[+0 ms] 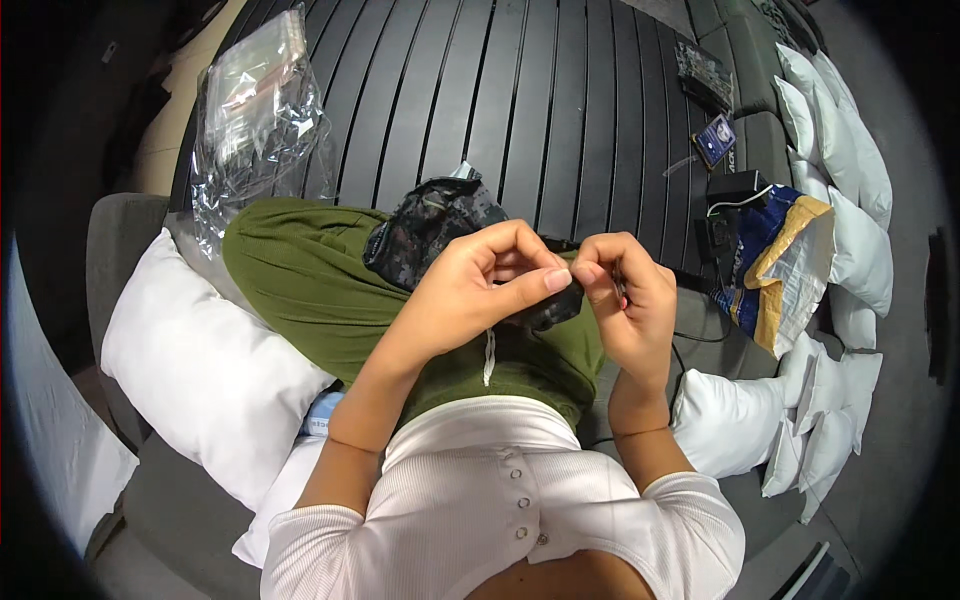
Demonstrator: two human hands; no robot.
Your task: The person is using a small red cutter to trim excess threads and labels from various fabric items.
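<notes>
The left hand [490,285] and right hand [632,305] are curled in, thumbs and fingers pinched close together. I can't tell what tiny bit they grip. The dark cloth [428,232] lies on the lap, bunched over the green pants [310,265]. A knee bump could make it slide. A loose pinch could drop the bit.

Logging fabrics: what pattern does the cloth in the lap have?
The cloth: dark camouflage; head view.
</notes>
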